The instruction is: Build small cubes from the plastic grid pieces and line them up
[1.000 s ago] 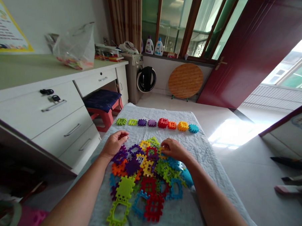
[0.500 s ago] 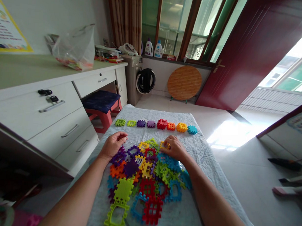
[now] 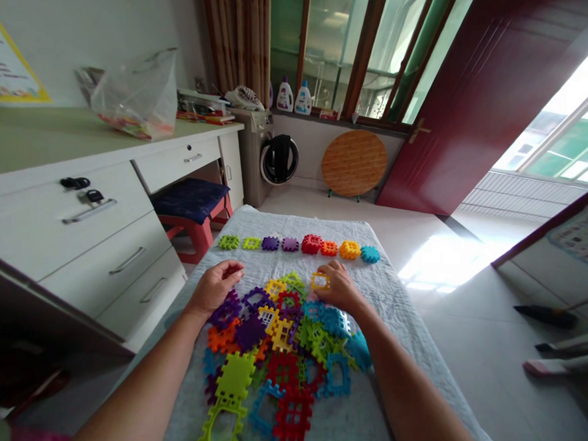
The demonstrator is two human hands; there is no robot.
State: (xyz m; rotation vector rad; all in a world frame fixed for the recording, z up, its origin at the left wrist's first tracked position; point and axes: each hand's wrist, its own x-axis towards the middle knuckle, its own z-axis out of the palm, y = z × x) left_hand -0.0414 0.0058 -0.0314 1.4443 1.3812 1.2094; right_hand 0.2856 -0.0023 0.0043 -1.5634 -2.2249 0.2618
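My right hand [image 3: 338, 286] has its fingers closed on a yellow frame piece [image 3: 320, 281] at the back right of a heap of flat, notched plastic pieces. Left of the heap, beside the purple pieces [image 3: 226, 310], is my left hand [image 3: 216, 286], fingers curled together; whatever it may hold is hidden. The heap includes a lime square [image 3: 236, 376], a red window piece [image 3: 294, 415] and blue pieces [image 3: 337, 374]. Behind both hands runs a row of small blocks, among them a red one [image 3: 312, 244], a yellow one [image 3: 350, 249] and a blue one [image 3: 370, 254].
A pale cloth [image 3: 388, 406] covers the low table. To the left are white drawers [image 3: 126, 260] and a stool [image 3: 191, 200] with a dark blue top. Farther back stand a washing machine [image 3: 254, 157], a round wooden board [image 3: 355, 163] and a dark red door [image 3: 440, 103].
The yellow frame piece now shows more fully at my right fingertips, its opening visible. My left hand stays curled beside the heap. The whole view has shifted slightly.
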